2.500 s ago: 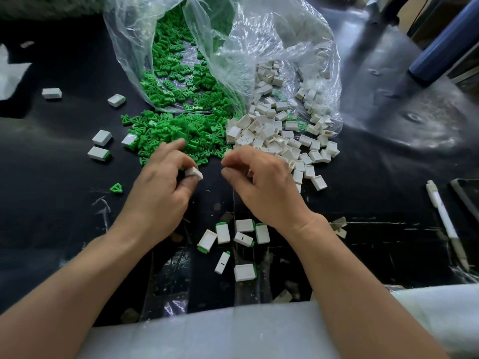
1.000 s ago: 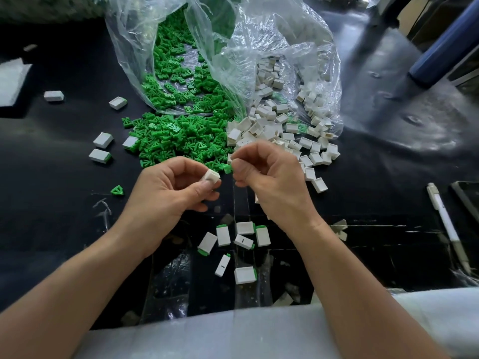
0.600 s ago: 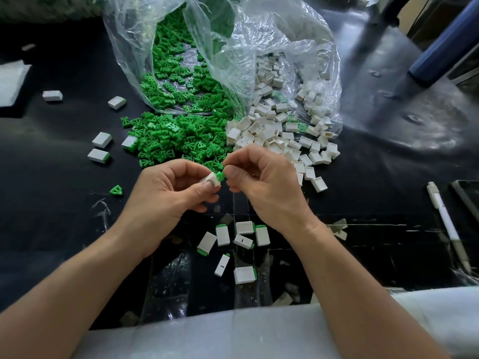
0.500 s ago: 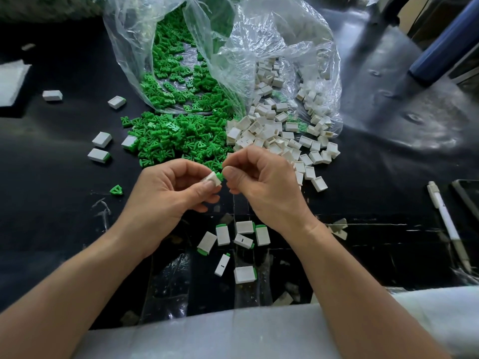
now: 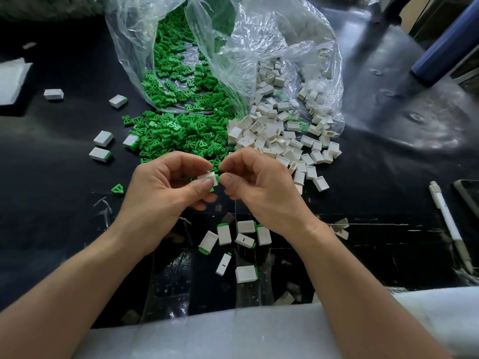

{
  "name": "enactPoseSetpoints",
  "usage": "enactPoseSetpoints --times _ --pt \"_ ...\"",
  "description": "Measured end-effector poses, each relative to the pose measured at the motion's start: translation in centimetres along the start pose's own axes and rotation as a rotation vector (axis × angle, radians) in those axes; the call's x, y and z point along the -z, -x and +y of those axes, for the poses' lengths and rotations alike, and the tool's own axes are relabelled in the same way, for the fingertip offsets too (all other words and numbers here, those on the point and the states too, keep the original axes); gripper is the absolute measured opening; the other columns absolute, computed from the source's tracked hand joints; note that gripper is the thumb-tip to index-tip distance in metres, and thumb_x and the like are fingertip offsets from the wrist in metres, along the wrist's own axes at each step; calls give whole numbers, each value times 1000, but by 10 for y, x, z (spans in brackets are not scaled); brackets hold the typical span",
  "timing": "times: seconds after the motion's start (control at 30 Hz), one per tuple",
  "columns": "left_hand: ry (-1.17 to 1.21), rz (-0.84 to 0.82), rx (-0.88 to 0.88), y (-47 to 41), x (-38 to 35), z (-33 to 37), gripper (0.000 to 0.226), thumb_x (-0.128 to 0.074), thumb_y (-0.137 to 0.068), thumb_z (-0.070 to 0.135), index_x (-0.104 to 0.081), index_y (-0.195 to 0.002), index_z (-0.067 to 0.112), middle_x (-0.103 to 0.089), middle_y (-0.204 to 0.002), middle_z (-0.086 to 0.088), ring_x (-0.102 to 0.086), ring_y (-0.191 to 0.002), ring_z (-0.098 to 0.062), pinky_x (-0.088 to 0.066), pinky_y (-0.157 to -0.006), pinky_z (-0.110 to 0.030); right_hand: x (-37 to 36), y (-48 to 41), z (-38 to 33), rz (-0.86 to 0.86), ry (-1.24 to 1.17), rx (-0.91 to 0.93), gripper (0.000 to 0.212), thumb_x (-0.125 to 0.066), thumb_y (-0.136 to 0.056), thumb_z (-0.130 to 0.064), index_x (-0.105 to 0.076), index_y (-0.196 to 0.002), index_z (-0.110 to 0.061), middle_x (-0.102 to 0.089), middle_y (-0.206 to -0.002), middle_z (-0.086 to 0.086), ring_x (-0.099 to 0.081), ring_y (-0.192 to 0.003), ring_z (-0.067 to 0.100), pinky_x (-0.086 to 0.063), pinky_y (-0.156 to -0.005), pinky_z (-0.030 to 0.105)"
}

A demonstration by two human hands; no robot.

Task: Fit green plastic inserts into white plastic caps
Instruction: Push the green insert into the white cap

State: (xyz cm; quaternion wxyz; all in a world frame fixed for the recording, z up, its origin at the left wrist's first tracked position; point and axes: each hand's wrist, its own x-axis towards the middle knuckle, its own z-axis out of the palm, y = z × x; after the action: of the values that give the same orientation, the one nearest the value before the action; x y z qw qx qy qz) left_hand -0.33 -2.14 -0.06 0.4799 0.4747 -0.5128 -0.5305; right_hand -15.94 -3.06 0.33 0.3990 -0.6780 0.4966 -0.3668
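Note:
My left hand (image 5: 166, 193) pinches a small white cap (image 5: 207, 177) between thumb and fingers above the black table. My right hand (image 5: 259, 187) meets it from the right, fingertips closed on a green insert (image 5: 217, 178) whose edge shows at the cap's open end. Behind the hands lies a heap of loose green inserts (image 5: 176, 133) and a heap of empty white caps (image 5: 280, 141), both spilling from a clear plastic bag (image 5: 272, 47). Several caps with green ends (image 5: 243, 239) lie on the table below my wrists.
More fitted caps (image 5: 101, 146) are scattered at the left, with one stray green insert (image 5: 118, 189). A white pen (image 5: 448, 224) and a dark phone edge (image 5: 469, 195) lie at the right. A blue cylinder (image 5: 445, 47) stands at the back right. White foam sheet (image 5: 233, 332) covers the near edge.
My hands lifted off the table and came together. The right hand has brought a green insert up to the cap held in the left, and the two now touch.

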Motion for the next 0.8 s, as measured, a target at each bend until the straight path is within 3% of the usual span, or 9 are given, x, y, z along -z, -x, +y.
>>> enactPoseSetpoints --times 0.07,0.13,0.33,0.53,0.67,0.73,0.8 --pt "5 -3 -10 0 1 0 20 -69 -62 18 -65 -82 17 -71 -71 1 -67 -57 -15 -51 -50 -18 0 1 1 -24 23 -49 4 -59 -89 -13 -60 -85 -15 -63 -74 3 -61 -70 20 -53 -69 42" --pt "14 -4 -9 0 1 0 21 -69 -62 17 -66 -83 20 -71 -74 2 -68 -57 -16 -52 -50 -18 0 2 1 -51 73 -76 15 -54 -92 -18 -62 -81 -10 -64 -72 8 -61 -68 22 -51 -67 43" --pt "-16 -13 -7 -1 5 1 26 -72 -58 25 -67 -83 29 -71 -70 -1 -67 -60 -11 -53 -55 -18 1 4 -3 -82 239 61 20 -51 -93 -14 -58 -81 0 -56 -68 12 -49 -64 22 -40 -61 38" --pt "-90 -67 -13 5 4 2 39 -71 -58 19 -61 -95 26 -70 -67 -3 -68 -59 -17 -52 -52 -19 4 6 -7 -196 451 170 17 -49 -92 -9 -55 -80 0 -48 -70 2 -45 -68 22 -36 -62 39" --pt "-180 -101 -25 6 6 2 44 -74 -61 11 -60 -99 30 -70 -69 -4 -65 -56 -13 -52 -54 -20 5 7 -10 -269 610 229 16 -47 -93 -12 -53 -82 -3 -43 -73 -1 -43 -69 22 -33 -60 37" --pt "-205 -115 -28 7 4 2 48 -75 -65 0 -60 -99 30 -70 -70 -5 -64 -56 -13 -53 -55 -21 4 8 -12 -301 651 236 15 -46 -94 -13 -52 -83 -5 -42 -74 -1 -43 -69 23 -33 -60 37" --pt "-165 -125 -15 7 5 3 48 -75 -63 2 -60 -101 27 -70 -70 -7 -65 -57 -15 -54 -54 -21 5 8 -13 -295 631 238 16 -46 -94 -14 -53 -83 -5 -42 -73 -2 -42 -68 20 -34 -60 36"
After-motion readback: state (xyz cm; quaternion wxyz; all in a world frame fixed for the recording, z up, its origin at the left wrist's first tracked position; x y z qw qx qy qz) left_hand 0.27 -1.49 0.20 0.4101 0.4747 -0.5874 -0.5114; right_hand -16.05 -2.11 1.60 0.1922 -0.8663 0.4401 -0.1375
